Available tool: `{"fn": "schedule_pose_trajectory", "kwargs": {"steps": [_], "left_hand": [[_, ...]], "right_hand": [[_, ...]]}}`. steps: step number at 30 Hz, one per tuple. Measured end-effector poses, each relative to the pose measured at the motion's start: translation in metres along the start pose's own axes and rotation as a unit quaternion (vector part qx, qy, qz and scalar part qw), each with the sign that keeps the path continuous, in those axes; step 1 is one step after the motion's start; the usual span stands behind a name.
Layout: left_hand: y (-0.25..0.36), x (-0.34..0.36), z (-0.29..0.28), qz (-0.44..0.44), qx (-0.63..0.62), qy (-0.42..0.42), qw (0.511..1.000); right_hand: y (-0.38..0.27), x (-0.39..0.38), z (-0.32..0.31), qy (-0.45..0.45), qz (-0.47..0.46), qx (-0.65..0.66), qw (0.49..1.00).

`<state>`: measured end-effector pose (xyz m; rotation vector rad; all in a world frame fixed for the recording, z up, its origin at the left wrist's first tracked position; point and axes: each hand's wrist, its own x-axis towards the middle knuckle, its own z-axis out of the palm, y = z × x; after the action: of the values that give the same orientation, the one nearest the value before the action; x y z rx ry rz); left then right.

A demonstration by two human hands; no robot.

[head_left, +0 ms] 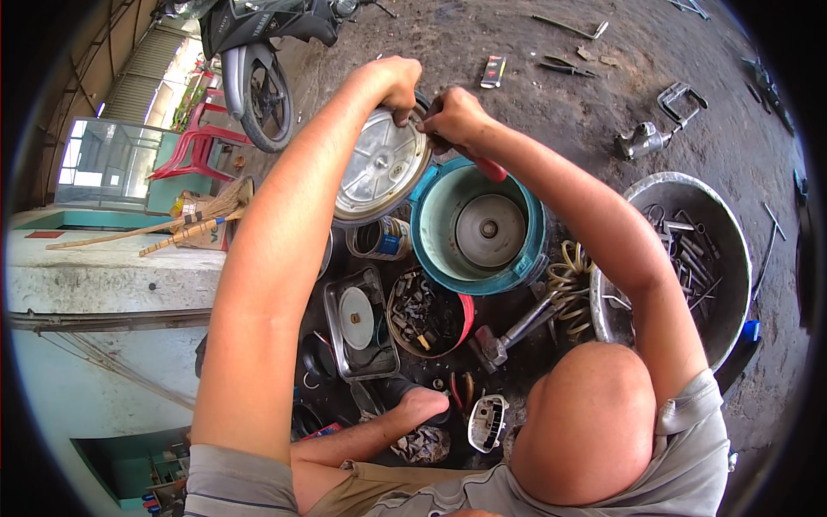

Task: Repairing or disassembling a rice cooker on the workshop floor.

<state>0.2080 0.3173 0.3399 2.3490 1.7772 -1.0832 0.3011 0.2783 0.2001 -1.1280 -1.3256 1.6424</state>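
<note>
My left hand (398, 84) is closed on the far rim of a round grey metal lid (366, 185), tilted up on its edge. Close beside it, my right hand (457, 121) has its fingers bent at the lid's right rim. From under that palm sticks the red handle of a tool (491, 170); its working end is hidden by my fingers. Just right of the lid and below my right hand stands a teal round tub (416, 220), open at the top. Inside its base sits a round metal disc (504, 244) with a hub in the middle.
Near me are a red-rimmed basin (466, 323) of small parts, a metal tray (386, 351), a hammer (493, 346) and a coiled hose (575, 289). A large basin (741, 258) of tools stands right. Farther off lie a clamp-like tool (642, 140), pliers (564, 66) and a motorbike (258, 86).
</note>
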Motion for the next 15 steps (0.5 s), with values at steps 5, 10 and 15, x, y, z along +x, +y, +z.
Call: {"fn": "schedule_pose_trajectory", "kwargs": {"steps": [5,10,15], "left_hand": [[-0.001,0.003,0.001,-0.014,0.005,-0.011,1.0],[0.001,0.004,0.001,-0.012,0.003,-0.009,1.0],[-0.001,0.0,0.001,-0.003,-0.001,0.004,1.0]], "right_hand": [[-0.002,0.005,0.0,-0.055,0.01,0.04,0.998],[0.002,0.011,0.0,-0.019,-0.04,-0.093,0.995],[-0.003,0.004,0.007,-0.037,0.064,0.077,0.994]]}}
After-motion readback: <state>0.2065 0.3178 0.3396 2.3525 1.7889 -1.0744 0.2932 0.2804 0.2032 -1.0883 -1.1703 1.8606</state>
